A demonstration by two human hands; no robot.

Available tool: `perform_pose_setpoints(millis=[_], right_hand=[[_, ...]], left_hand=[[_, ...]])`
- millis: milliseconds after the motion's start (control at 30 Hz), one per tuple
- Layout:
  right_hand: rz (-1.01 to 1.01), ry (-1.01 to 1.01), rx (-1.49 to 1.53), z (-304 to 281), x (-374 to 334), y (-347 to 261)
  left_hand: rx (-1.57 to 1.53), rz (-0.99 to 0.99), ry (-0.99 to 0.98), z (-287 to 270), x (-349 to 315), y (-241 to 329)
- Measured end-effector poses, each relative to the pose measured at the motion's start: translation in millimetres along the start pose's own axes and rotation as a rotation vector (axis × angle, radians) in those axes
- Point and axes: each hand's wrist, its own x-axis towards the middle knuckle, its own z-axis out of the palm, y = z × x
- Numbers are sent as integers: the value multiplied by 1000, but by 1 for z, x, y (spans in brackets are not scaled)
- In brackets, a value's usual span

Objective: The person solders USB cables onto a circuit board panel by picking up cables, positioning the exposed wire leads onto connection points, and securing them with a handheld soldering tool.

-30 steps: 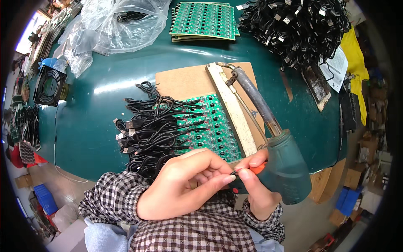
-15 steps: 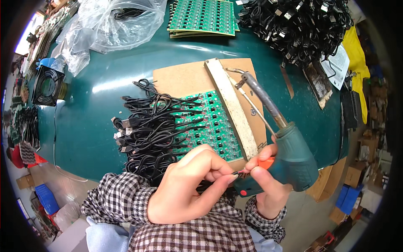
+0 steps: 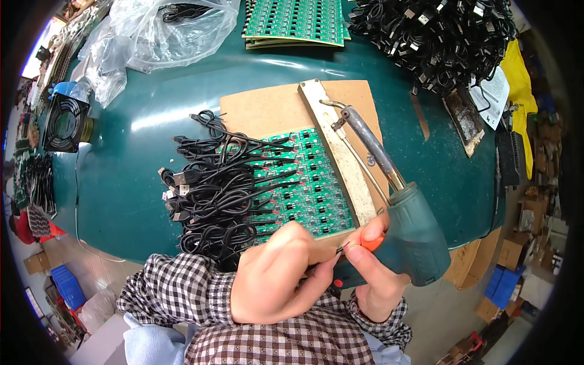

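Note:
My right hand (image 3: 372, 267) grips a dark green soldering gun (image 3: 413, 234) by its handle, a finger on the orange trigger; its long metal tip (image 3: 365, 137) points away over a pale wooden strip (image 3: 340, 158). My left hand (image 3: 277, 277) pinches the end of a thin black wire (image 3: 340, 248) right beside the trigger. Just beyond both hands lies a green circuit board panel (image 3: 310, 188) on a brown board (image 3: 274, 109), with a bundle of black cables (image 3: 213, 182) attached along its left side.
The work sits on a dark green table (image 3: 140, 158). A stack of green panels (image 3: 295, 24) and a clear plastic bag (image 3: 158, 30) lie at the back, a heap of black cables (image 3: 438, 36) at back right, a small black fan (image 3: 64, 121) at left.
The soldering gun has swung slightly, its tip rising toward the top of the wooden strip. My left hand has shifted a little toward the trigger, still pinching the wire.

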Motion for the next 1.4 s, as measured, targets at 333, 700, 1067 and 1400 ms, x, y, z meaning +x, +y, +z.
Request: perform_pose_setpoints(millis=[333,700,1067,1400], right_hand=[[-38,50,-329,-5,-17,5],[-221,147,-359,-25,-23,6],[-280,-67,-101,-55,-34,22],[87,55,-271,-62,-62,11]], left_hand=[[232,151,16,4,-8,-3],[142,-231,-297,-58,50,-20],[330,-136,-212,-33,48,-40],[409,-150,-219,-34,44,-40]])
